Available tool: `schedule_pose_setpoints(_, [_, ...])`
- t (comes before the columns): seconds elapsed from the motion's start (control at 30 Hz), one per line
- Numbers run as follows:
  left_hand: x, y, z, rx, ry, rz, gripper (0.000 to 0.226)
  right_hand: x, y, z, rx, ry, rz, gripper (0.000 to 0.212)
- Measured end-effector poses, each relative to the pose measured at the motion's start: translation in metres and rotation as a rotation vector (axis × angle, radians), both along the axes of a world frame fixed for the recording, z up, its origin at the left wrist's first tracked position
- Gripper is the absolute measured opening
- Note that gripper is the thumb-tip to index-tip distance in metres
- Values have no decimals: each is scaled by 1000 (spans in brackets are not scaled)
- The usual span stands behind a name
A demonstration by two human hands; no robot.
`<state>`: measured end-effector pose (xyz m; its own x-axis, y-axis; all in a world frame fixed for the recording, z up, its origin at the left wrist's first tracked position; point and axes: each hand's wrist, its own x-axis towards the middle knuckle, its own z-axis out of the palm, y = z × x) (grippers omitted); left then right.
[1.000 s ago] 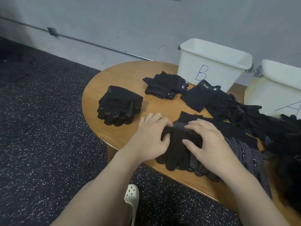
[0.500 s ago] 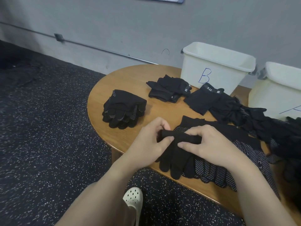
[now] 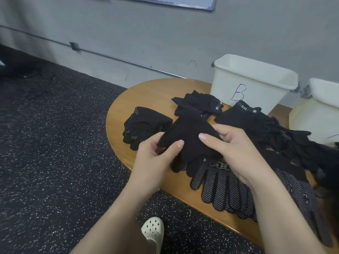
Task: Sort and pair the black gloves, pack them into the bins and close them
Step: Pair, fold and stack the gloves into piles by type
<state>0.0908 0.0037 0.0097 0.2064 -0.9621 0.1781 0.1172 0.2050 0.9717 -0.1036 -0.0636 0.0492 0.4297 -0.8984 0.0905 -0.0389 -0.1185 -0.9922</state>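
Above the near edge of the table (image 3: 146,92), both hands held a plain black glove (image 3: 189,136) lifted clear of the wood. The left hand (image 3: 157,158) pinched its left corner with thumb over fabric; the right hand (image 3: 236,149) gripped its right side. Dotted gloves (image 3: 222,187) lay beneath, a folded dotted pair (image 3: 145,125) to the left, and bin B (image 3: 253,83) stood open at the far side. The step looked like pairing; next, probably, finding this glove's mate or setting it on a sorted stack.
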Motion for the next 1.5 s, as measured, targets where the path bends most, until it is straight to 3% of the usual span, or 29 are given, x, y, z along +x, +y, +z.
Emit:
schedule_pose_setpoints(0.2, [15, -7, 1, -123, -79, 247, 7, 40, -11, -4, 111, -111, -53, 21])
schedule_pose_setpoints(0.7, [64, -35, -6, -22, -7, 429, 14, 129, -55, -19, -58, -122, -232, 12])
schedule_pose_setpoints(0.9, [77, -45, -16, 117, 62, 418, 24, 142, -65, -33, -224, 168, -294, 8])
schedule_pose_setpoints(1.1, [80, -45, -18, 147, 82, 362, 16, 141, -71, -37, -107, 77, -307, 10])
schedule_pose_setpoints(1.5, [85, -37, -10, 203, 106, 368, 14, 140, -67, -43, -195, 220, -403, 20])
